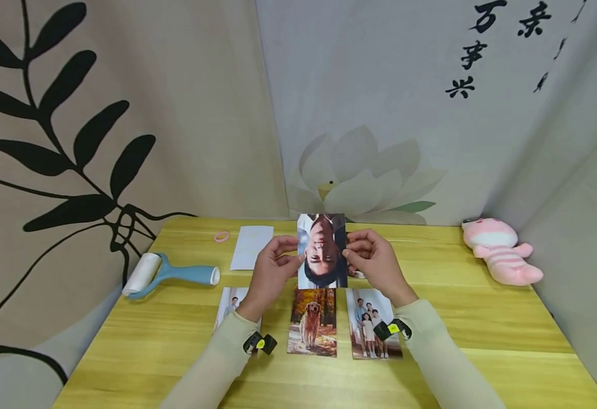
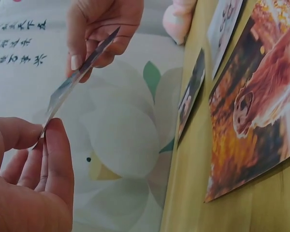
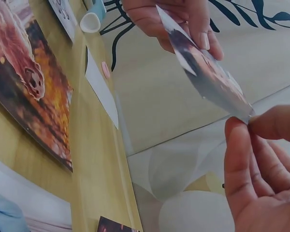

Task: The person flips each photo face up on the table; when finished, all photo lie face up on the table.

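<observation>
A portrait photo (image 1: pixel 322 250) of a person in a suit is held up off the table, its picture upside down in the head view. My left hand (image 1: pixel 274 275) pinches one side edge between thumb and fingers. On the opposite edge, my right hand (image 1: pixel 380 264) has the same kind of pinch. Beneath lies a photo of a golden dog (image 1: pixel 310 326) among autumn leaves. To its right is a family group photo (image 1: pixel 364 332), partly covered by the right wrist strap. Another photo (image 1: pixel 229 304) is half hidden by the left wrist. Behind the right hand, one more picture (image 1: pixel 358 274) barely shows.
A white card (image 1: pixel 252 247) lies at the back of the wooden table (image 1: pixel 446 341), beside a pink ring (image 1: pixel 221 236). On the left is a lint roller (image 1: pixel 175 275) with a blue handle. A pink plush toy (image 1: pixel 505 250) sits at the back right. Printed curtains (image 1: pixel 216 113) hang behind.
</observation>
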Available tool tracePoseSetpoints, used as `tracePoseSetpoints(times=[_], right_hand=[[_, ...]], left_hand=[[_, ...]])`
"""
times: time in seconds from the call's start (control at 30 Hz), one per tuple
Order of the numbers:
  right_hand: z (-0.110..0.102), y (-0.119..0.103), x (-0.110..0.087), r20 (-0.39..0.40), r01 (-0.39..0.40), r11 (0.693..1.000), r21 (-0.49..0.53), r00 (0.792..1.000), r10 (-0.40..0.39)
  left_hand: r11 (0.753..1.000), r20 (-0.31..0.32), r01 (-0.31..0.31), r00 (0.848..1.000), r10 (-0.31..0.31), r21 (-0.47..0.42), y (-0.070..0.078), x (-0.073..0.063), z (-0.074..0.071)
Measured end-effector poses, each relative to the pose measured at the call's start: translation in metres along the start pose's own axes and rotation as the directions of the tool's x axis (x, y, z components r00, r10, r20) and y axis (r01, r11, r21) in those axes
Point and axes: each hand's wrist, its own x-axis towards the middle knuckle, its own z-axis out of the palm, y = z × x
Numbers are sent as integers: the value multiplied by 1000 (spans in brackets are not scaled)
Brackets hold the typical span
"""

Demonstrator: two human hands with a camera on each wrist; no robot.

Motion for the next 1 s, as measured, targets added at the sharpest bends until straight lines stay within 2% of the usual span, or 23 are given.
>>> tracePoseSetpoints(times=[0.3,0.4,0.5,0.63,0.77,0.9,1.0], right_hand=[[6,2,1,-7,-79,994,81,997,80],[10,5,1,-26,-87,986,145,995,91],[12,7,0,-30,-93,975,204,994,101],[16,8,-2,-30,-103,953,286,993,116],[20,8,-3,-35,-119,913,390,989,144],[25,10,-6,-31,-140,870,473,984,174],[28,10,-7,-28,-150,861,487,982,187]], left_hand=[[999,-75,41,996,-42,-16,-5,-2,5],[994,-72,76,994,-82,-82,-9,-3,6],[973,-60,125,989,-139,-192,-13,-4,8],[942,-56,157,982,-181,-298,-15,-6,12],[919,-59,156,980,-190,-363,-17,-7,15],[903,-50,156,980,-191,-401,-18,-8,16],[901,-50,156,980,-193,-405,-19,-9,17]])
